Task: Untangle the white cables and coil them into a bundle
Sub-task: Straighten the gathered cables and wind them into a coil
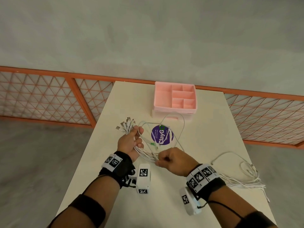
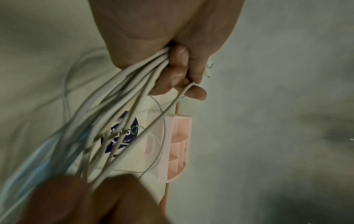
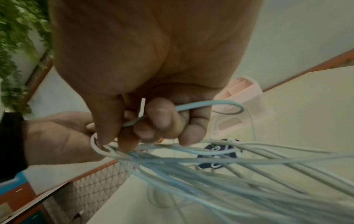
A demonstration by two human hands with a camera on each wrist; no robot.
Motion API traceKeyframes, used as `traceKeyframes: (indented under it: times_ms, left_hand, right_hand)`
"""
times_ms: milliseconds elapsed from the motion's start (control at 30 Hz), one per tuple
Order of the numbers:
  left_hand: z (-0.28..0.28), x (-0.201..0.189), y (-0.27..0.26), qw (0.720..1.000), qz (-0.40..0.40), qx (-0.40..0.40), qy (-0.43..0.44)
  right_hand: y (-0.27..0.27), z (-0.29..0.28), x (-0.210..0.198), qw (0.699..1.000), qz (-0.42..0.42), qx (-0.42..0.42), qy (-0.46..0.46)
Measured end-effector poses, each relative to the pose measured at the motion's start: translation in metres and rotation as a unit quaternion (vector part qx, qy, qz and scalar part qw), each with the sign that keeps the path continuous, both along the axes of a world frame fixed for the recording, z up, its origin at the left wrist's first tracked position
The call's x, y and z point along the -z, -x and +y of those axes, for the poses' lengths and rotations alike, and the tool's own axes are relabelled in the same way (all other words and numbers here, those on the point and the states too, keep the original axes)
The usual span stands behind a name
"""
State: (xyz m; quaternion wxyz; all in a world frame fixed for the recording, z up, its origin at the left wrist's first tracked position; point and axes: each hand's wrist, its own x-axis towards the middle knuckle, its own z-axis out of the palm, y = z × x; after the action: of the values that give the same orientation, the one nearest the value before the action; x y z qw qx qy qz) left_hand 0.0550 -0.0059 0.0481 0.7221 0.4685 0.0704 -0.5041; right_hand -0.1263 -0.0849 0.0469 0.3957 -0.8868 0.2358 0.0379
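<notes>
White cables point(image 1: 144, 152) gripped between both hands

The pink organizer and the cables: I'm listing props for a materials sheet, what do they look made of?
Pink organizer: probably moulded plastic, matte, with thin even walls and dividers in one colour. White cables: flexible smooth plastic or rubber sheathing, bending freely between the left hand and right hand; the plug tips look metallic.

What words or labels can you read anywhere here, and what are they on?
"ClayGo": large white letters on the round purple sticker on the table.
"you go": tail of a smaller line on that sticker, read from the left wrist view.
Other small print on the sticker: too small to read.
Wrist bands: black-and-white square code markers only, no words.
Pink organizer: no text.
</notes>
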Motion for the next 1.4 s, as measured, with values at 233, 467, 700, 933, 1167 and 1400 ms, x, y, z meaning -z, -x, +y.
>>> traceKeyframes:
  times_ms: [233,467,700,933,1167,1400]
  left_hand:
    - [-0.005,0.007,-0.001,1.0,-0.007,0.021,0.004]
    - [-0.01,0.003,0.004,0.999,-0.025,0.018,0.02]
    - [-0.013,-0.005,0.019,0.996,-0.085,0.042,-0.002]
    - [-0.007,0.002,0.0,0.999,-0.035,-0.004,-0.028]
    - [-0.007,0.009,-0.006,0.999,0.017,-0.027,-0.023]
    - [-0.012,0.01,-0.001,1.0,-0.008,-0.013,-0.02]
  right_hand:
    - [0.045,-0.008,0.026,0.987,0.118,0.054,-0.098]
    - [0.027,-0.018,0.004,0.989,0.071,0.124,-0.045]
    - [-0.048,-0.003,-0.035,0.962,-0.15,0.215,-0.077]
    - [-0.04,0.007,-0.013,0.976,-0.07,0.177,-0.108]
    - [0.0,0.01,0.006,0.985,0.061,0.089,-0.135]
    - [0.027,0.003,0.013,0.98,0.09,0.094,-0.151]
